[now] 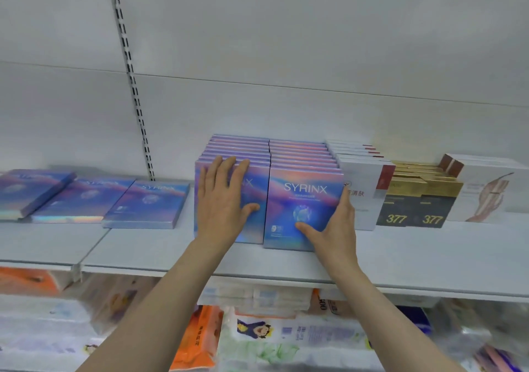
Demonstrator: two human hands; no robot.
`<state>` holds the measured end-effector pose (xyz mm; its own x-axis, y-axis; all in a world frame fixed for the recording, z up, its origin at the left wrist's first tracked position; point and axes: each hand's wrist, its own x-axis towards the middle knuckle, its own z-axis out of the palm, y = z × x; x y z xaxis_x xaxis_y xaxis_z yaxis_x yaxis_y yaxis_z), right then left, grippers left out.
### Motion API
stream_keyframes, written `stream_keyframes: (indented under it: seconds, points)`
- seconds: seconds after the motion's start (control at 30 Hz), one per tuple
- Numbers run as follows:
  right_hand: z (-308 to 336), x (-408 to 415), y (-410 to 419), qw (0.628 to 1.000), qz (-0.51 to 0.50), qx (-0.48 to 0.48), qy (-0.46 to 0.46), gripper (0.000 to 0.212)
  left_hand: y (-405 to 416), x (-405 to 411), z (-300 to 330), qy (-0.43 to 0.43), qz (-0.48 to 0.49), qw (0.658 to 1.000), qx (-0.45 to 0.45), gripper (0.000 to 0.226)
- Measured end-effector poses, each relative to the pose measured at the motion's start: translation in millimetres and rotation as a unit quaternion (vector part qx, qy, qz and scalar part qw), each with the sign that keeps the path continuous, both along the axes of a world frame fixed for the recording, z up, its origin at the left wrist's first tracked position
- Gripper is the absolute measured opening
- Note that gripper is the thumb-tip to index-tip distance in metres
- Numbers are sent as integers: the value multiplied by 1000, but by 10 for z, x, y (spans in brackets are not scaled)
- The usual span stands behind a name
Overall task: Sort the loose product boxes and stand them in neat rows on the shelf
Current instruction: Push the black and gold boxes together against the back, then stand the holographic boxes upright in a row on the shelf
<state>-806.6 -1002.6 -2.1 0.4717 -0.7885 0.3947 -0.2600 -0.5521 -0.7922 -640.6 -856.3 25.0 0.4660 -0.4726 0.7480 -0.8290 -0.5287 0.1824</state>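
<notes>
Two rows of upright blue-and-pink SYRINX boxes stand side by side on the white shelf (171,254). My left hand (223,200) lies flat with straight fingers on the front box of the left row (254,228). My right hand (335,225) grips the front box of the right row (297,200), thumb on its face and fingers round its right edge. Three more SYRINX boxes lie flat to the left: one (148,203) nearest the rows, one (83,200) beside it, and one (31,191) tilted on the far left.
Right of the SYRINX rows stand white boxes with red corners (363,188), black-and-gold "377" boxes (415,200) and white boxes with a leg picture (486,188). A slotted upright (134,91) runs up the back wall. Packs of tissue (286,334) fill the shelf below.
</notes>
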Motion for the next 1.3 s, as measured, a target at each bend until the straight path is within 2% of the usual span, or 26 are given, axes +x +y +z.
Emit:
stream_keyframes:
  seconds: [0.3,0.43,0.5,0.57,0.63,0.7,0.8,0.87,0.97,1.03,1.1,1.17,1.23,1.3]
  points:
    - [48,-24,-11,1000,12,-17,21,123,8,-116,67,34,28,998,40,91]
    - [168,-49,54,997,-26,-37,63,125,30,-177,121,50,24,996,66,90]
    - [326,-37,143,992,-68,-75,71,118,101,-142,142,59,20,996,66,85]
    - [555,7,312,988,-76,-134,30,106,256,-65,159,59,15,997,39,78]
    - [798,104,579,985,-20,-169,-24,90,491,65,151,60,17,998,21,72]
    - [940,261,896,981,77,-171,-54,69,790,272,95,81,32,996,13,68]
    - [875,630,1371,971,220,-94,-14,45,1307,705,-119,126,79,988,37,64]
    - [742,937,1664,957,281,4,77,47,1640,944,-287,164,89,979,83,63]
    - [499,1430,1946,929,276,64,238,58,1993,1139,-501,215,53,964,146,63]
    - [372,1703,2072,924,232,81,294,61,2147,1217,-596,213,33,960,181,73]
    - [283,1924,2164,928,192,122,294,65,2249,1278,-665,213,10,959,189,91]
    - [262,2088,2230,940,156,180,243,66,2305,1337,-727,222,-12,958,184,94]
    - [290,2186,2248,943,114,272,155,56,2344,1371,-744,224,-31,961,160,85]
    - [309,2245,2244,933,79,341,82,36,2414,1393,-722,241,-48,962,118,69]
